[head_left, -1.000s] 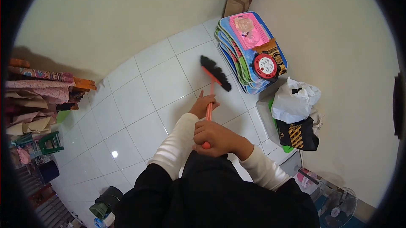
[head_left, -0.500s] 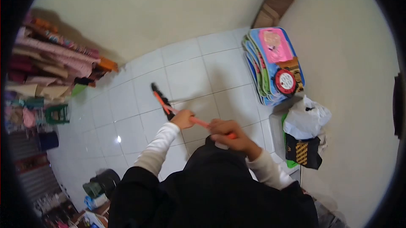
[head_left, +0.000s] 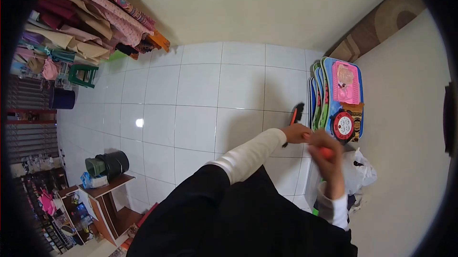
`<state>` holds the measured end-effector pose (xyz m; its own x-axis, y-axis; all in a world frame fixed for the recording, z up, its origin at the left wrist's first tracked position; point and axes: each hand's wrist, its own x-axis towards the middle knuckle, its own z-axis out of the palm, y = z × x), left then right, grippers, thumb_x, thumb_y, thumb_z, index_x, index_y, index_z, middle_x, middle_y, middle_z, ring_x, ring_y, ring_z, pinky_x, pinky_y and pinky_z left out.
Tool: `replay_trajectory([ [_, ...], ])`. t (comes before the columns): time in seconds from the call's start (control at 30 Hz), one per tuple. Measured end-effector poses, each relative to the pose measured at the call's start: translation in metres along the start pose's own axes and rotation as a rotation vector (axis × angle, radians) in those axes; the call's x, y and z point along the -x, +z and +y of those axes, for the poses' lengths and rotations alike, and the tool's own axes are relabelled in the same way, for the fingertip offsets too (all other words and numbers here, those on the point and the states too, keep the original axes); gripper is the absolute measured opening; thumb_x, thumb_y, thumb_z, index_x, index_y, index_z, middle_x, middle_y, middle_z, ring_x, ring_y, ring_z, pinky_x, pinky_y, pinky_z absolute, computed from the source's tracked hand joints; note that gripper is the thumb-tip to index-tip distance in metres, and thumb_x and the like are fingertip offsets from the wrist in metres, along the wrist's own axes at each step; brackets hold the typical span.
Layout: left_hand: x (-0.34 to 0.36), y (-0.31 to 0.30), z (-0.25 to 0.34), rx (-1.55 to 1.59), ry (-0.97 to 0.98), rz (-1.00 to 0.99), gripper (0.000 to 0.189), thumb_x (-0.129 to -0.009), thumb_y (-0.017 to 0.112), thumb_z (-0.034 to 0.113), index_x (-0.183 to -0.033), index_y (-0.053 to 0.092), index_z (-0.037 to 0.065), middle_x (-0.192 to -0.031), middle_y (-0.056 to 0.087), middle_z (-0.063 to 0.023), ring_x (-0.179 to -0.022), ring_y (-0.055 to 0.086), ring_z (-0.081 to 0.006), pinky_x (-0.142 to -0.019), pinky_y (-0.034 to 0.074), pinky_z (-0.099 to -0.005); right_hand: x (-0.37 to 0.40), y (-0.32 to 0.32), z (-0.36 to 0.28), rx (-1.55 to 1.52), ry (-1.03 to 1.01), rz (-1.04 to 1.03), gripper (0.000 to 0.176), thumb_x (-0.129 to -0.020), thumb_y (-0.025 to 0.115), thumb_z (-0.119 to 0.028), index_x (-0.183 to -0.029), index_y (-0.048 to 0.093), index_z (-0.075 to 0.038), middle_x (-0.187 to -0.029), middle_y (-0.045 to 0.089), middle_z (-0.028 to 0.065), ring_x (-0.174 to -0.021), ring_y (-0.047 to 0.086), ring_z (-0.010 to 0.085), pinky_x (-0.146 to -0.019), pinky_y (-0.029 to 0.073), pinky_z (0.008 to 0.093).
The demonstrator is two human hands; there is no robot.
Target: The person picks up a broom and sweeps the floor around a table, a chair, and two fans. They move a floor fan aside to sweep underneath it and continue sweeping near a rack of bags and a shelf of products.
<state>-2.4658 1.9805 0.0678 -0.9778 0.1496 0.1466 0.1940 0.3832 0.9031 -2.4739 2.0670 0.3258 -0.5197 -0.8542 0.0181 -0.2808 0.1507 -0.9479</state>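
A broom (head_left: 296, 114) with an orange handle and a black brush head reaches down to the white tiled floor (head_left: 200, 90) close to a stack of coloured trays. My left hand (head_left: 296, 133) grips the handle lower down, its cream sleeve stretched out from my black top. My right hand (head_left: 326, 151) is closed around the upper end of the handle, just beside a red and white cable reel (head_left: 343, 125). The brush head stands right next to the edge of the trays.
Blue and green trays (head_left: 320, 95) lean at the right wall with a pink basket (head_left: 347, 82) on top. A white plastic bag (head_left: 360, 171) lies below them. Folded fabrics (head_left: 95, 9) and a green stool (head_left: 82, 74) stand upper left. A black bucket (head_left: 113, 163) and wooden table (head_left: 102, 199) sit lower left.
The broom head has swung from the middle of the floor over to the right, beside the tray stack. Both hands moved right with it, and the view has turned.
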Motion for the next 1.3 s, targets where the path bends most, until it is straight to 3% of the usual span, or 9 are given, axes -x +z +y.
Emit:
replay_trajectory([
  [0.07,0.024,-0.017,-0.003,0.086,-0.025,0.092,0.016,-0.075,0.058,0.022,-0.079,0.058,0.006,-0.078,0.061,-0.0139,-0.075,0.060,-0.0309,-0.065,0.044,-0.0400,-0.016,0.018,0.022,-0.057,-0.100,-0.257,0.014,-0.070,0.064,0.001,-0.066,0.050,-0.002,-0.069,0.052,0.0070,-0.072,0.050,0.0201,-0.074,0.040,0.0329],
  [0.27,0.091,-0.056,-0.003,-0.121,-0.331,0.261,0.028,-0.074,0.063,0.025,-0.061,0.053,0.003,-0.061,0.056,-0.0157,-0.056,0.056,-0.0330,-0.055,0.042,-0.0404,-0.041,0.027,0.019,-0.350,-0.300,-0.439,0.020,-0.069,0.066,-0.001,-0.063,0.048,-0.005,-0.064,0.052,0.0054,-0.069,0.052,0.0223,-0.073,0.040,0.0340],
  [0.6,0.202,-0.104,-0.068,-0.451,-0.727,0.251,0.034,-0.077,0.064,0.033,-0.061,0.057,0.003,-0.062,0.059,-0.0180,-0.063,0.058,-0.0373,-0.060,0.045,-0.0437,-0.050,0.090,0.125,-0.548,-0.132,-0.555,0.014,-0.079,0.060,-0.003,-0.069,0.051,0.000,-0.080,0.056,0.0078,-0.091,0.054,0.0229,-0.087,0.040,0.0366],
  [0.8,0.092,-0.125,-0.025,-0.256,-0.572,0.452,0.033,-0.077,0.064,0.030,-0.062,0.055,0.002,-0.064,0.056,-0.0202,-0.067,0.054,-0.0400,-0.060,0.042,-0.0458,-0.083,-0.021,0.079,-0.456,0.095,-0.287,0.015,-0.080,0.057,-0.010,-0.073,0.056,0.004,-0.090,0.060,0.0136,-0.095,0.054,0.0231,-0.087,0.040,0.0347],
  [0.87,0.032,-0.122,0.005,-0.255,-0.380,0.475,0.031,-0.075,0.068,0.030,-0.067,0.055,0.003,-0.066,0.055,-0.0170,-0.066,0.054,-0.0370,-0.059,0.042,-0.0445,-0.088,-0.059,0.033,-0.418,0.057,0.081,0.018,-0.075,0.054,-0.012,-0.066,0.051,0.003,-0.076,0.058,0.0143,-0.075,0.052,0.0246,-0.075,0.043,0.0389],
  [1.03,-0.084,-0.142,0.067,0.258,-0.165,0.065,0.030,-0.076,0.067,0.034,-0.075,0.056,0.006,-0.073,0.053,-0.0134,-0.072,0.053,-0.0300,-0.068,0.040,-0.0366,-0.119,-0.125,-0.053,-0.430,-0.186,0.155,0.028,-0.082,0.050,-0.019,-0.058,0.037,-0.011,-0.050,0.037,0.0007,-0.055,0.040,0.0147,-0.059,0.036,0.0304],
  [1.17,-0.129,-0.150,0.025,0.119,-0.060,-0.181,0.026,-0.077,0.064,0.035,-0.083,0.059,0.010,-0.085,0.059,-0.0097,-0.081,0.056,-0.0236,-0.082,0.033,-0.0404,-0.155,-0.097,-0.028,-0.148,-0.088,0.219,0.005,-0.080,0.056,-0.002,-0.082,0.052,-0.002,-0.073,0.055,0.0116,-0.062,0.049,0.0188,-0.056,0.040,0.0309],
  [1.23,-0.127,-0.112,-0.068,0.115,-0.056,-0.052,0.019,-0.078,0.061,0.030,-0.088,0.061,0.014,-0.084,0.063,-0.0068,-0.080,0.058,-0.0226,-0.087,0.028,-0.0432,-0.186,-0.077,0.006,0.104,0.155,-0.050,0.009,-0.077,0.062,0.000,-0.077,0.053,0.001,-0.073,0.056,0.0110,-0.068,0.052,0.0196,-0.062,0.042,0.0306],
  [1.3,-0.112,-0.116,-0.107,0.099,-0.104,0.000,0.013,-0.078,0.059,0.026,-0.087,0.061,0.017,-0.083,0.064,-0.0032,-0.081,0.058,-0.0210,-0.090,0.024,-0.0457,-0.204,-0.035,0.046,0.116,-0.007,-0.137,0.013,-0.077,0.063,-0.005,-0.073,0.053,0.001,-0.072,0.055,0.0112,-0.068,0.051,0.0214,-0.062,0.040,0.0310],
])
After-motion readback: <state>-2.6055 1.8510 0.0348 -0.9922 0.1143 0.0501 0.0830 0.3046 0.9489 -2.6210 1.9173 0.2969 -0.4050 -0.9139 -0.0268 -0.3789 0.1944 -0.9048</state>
